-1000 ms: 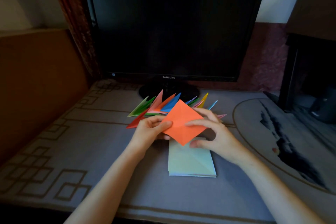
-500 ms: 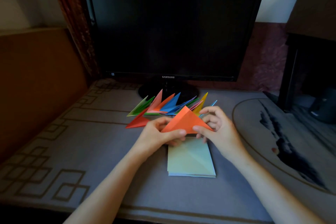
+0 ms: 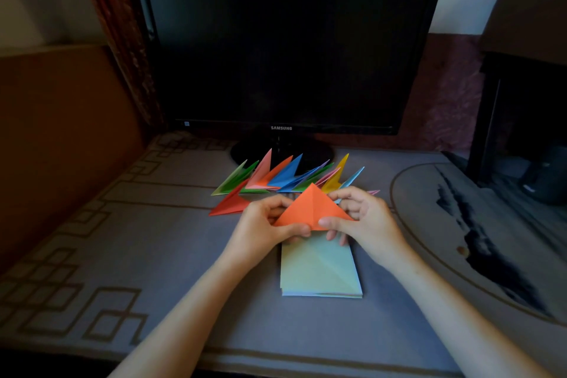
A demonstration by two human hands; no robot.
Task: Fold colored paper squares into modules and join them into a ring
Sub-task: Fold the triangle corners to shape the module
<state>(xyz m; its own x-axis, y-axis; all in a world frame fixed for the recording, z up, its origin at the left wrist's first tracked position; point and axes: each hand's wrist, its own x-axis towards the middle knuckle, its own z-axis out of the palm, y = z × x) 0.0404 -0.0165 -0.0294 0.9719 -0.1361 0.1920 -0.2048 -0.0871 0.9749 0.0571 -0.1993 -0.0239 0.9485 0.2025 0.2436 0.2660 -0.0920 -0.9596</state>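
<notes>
An orange paper sheet (image 3: 311, 207), folded into a triangle with its tip pointing away from me, is held above the desk. My left hand (image 3: 264, 224) pinches its lower left edge, and my right hand (image 3: 365, 221) pinches its lower right corner. Just below the hands lies a stack of paper squares (image 3: 319, 267) with a pale green sheet on top. Behind the hands, a row of several folded modules (image 3: 276, 178) in green, pink, orange, blue and yellow lies fanned on the desk, and a red module (image 3: 230, 204) sits at its left end.
A black monitor (image 3: 285, 40) stands at the back on its round base (image 3: 282, 152). The desk carries a grey patterned cloth (image 3: 122, 255). A wooden panel (image 3: 61, 132) bounds the left side, and dark furniture (image 3: 527, 70) stands at the right.
The orange square, flat as a diamond a second ago, is now folded in half into a triangle. Both hands have shifted to pinch its lower edge.
</notes>
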